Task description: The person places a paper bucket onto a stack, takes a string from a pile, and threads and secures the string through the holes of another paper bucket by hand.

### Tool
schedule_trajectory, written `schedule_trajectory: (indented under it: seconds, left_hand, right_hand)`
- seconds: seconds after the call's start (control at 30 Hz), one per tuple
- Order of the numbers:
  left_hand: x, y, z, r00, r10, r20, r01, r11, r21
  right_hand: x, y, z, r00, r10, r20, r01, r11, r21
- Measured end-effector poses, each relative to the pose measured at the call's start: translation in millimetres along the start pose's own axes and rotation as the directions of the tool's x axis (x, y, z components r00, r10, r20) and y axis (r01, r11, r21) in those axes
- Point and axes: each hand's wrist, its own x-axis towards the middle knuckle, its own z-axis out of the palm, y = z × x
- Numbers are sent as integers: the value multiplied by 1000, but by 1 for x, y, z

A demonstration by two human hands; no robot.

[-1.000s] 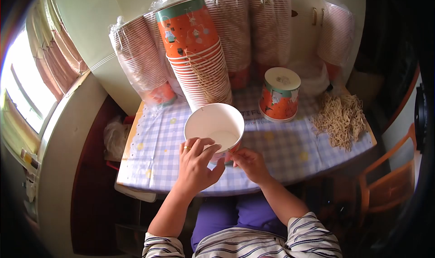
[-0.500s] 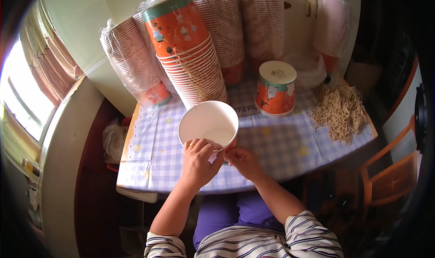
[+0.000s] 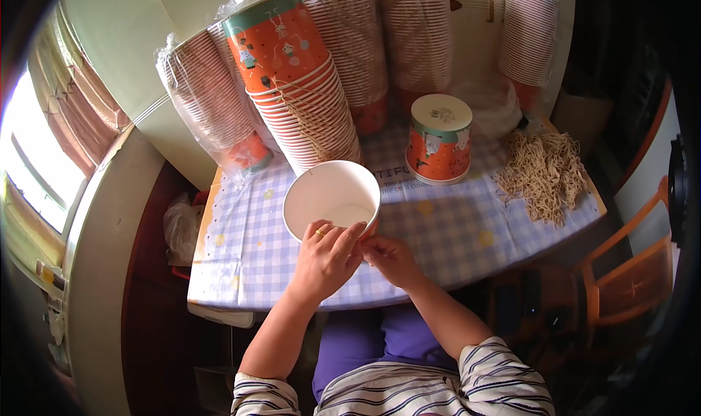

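The person sits close in at the six o'clock side of the table (image 3: 263,281), which is spread with a blue checked cloth. From where I stand, I take the clock from the white-lined tub (image 3: 321,197), with twelve pointing away from the person. That tub is right in front of them, its mouth up and tipped a little their way, so its bare inside shows. Whether its base rests on the cloth I cannot tell.

The left hand (image 3: 326,261), with a ring (image 3: 320,233) on one finger, holds the tub's rim at six o'clock, fingers bent over the edge, the grip fairly narrow. The right hand (image 3: 394,261) is just outside the rim at five o'clock, thumb and fingers drawn tight together, their tips up by the left hand. I cannot tell if anything is pinched between them.

Close behind the tub, towards eleven, rises a tall stack (image 3: 281,43), orange with a green band at the top and bottom-up, a bunch of strings (image 3: 305,120) draped down its side. At two o'clock a lone orange cup (image 3: 440,153) stands upside down on the cloth, its pale base on top, and out at three lies a tangled heap (image 3: 544,175) of beige string. More stacks in clear plastic stand along the back: one at ten (image 3: 196,87), one at twelve (image 3: 349,51), one at one (image 3: 418,36), another farther off at two (image 3: 529,36).
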Motion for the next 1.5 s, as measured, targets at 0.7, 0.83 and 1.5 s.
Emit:
schedule_trajectory:
  seconds: [0.7, 0.83, 1.5]
  left_hand:
    - [-6, -15, 7, 995, 80, -53, -83, 994, -73]
    - [-6, -15, 6, 997, 66, -47, -72, 989, -126]
    - [-26, -25, -43, 936, -300, -184, 337, 916, 219]
  right_hand:
    - [3, 3, -5, 997, 69, 32, -68, 997, -37]
    - [3, 0, -5, 997, 70, 41, -69, 998, -13]
    - [8, 3, -15, 883, 16, -469, 92, 974, 207]
